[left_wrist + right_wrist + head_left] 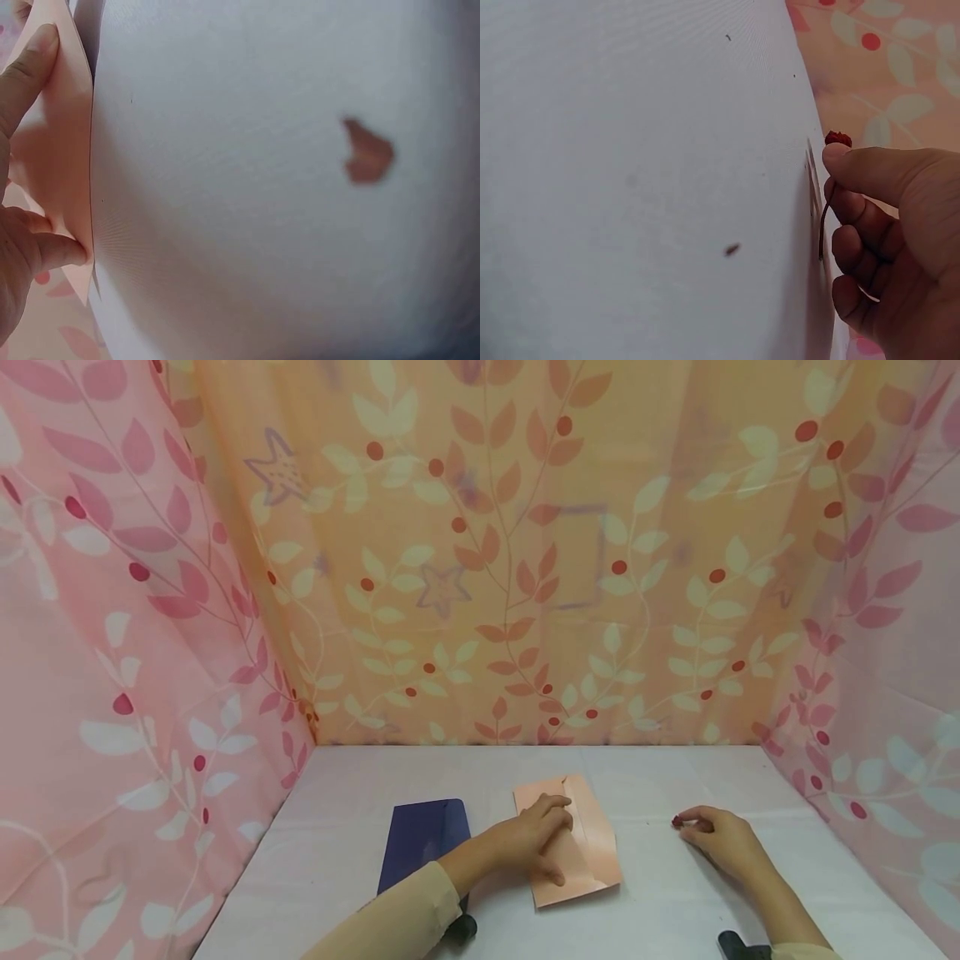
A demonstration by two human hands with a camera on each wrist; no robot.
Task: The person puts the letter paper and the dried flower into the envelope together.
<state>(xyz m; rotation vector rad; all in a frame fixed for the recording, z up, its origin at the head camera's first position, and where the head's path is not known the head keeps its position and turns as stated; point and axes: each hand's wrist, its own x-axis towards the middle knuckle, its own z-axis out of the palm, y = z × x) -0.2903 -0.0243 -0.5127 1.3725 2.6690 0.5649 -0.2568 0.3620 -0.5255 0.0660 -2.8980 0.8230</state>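
Observation:
In the head view, a peach paper envelope [596, 827] lies on the white table, its flap seam facing up. My left hand [528, 839] rests on it, fingers spread across the paper and thumb near the lower part. The left wrist view shows fingertips [46, 39] pressing the same envelope [71, 150]. To the right, my right hand [723, 839] pinches a small dried red flower [677, 822] just above the table. In the right wrist view the flower head [838, 139] pokes out above the thumb, and its thin stem [823, 232] hangs below.
A dark blue envelope [420, 839] lies left of the peach one, partly hidden by my left forearm. Tiny dark crumbs [732, 249] dot the white tabletop [645, 918]. Patterned curtains [510, 610] enclose the back and sides. A blurred reddish-brown patch [367, 154] shows in the left wrist view.

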